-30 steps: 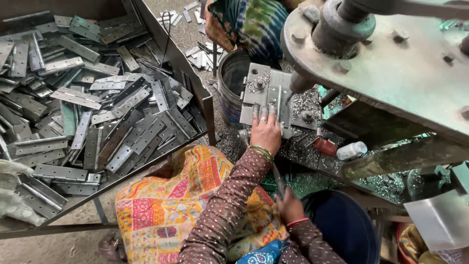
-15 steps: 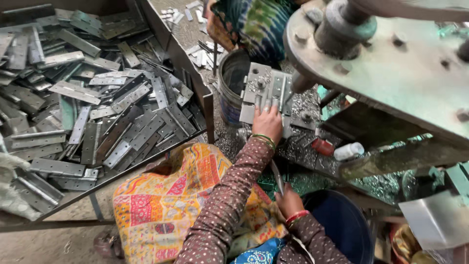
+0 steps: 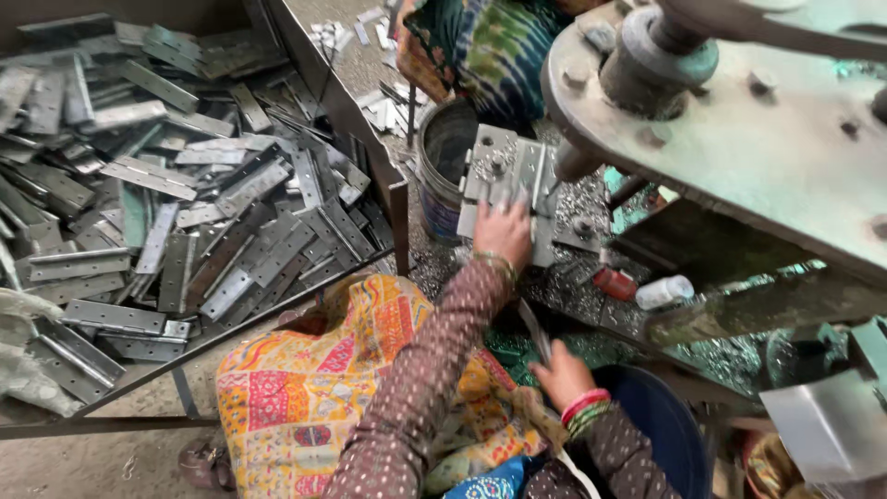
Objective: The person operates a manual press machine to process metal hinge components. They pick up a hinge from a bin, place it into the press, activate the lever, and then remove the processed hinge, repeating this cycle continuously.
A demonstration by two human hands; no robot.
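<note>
A heavy grey press frame (image 3: 739,139) fills the upper right. Left of it, an open tray (image 3: 351,120) holds a heap of flat metal hinges (image 3: 185,203). Below the frame lie a red cap (image 3: 614,283) and a white bottle (image 3: 663,292). A patchwork cloth (image 3: 305,388) sits lower left of it.

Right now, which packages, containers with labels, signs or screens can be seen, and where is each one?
Small white plastic bottle: lying on its side on the machine bed, right of the left hand.
Small red cylindrical container: lying beside that bottle.
Signs or screens: none visible.
</note>
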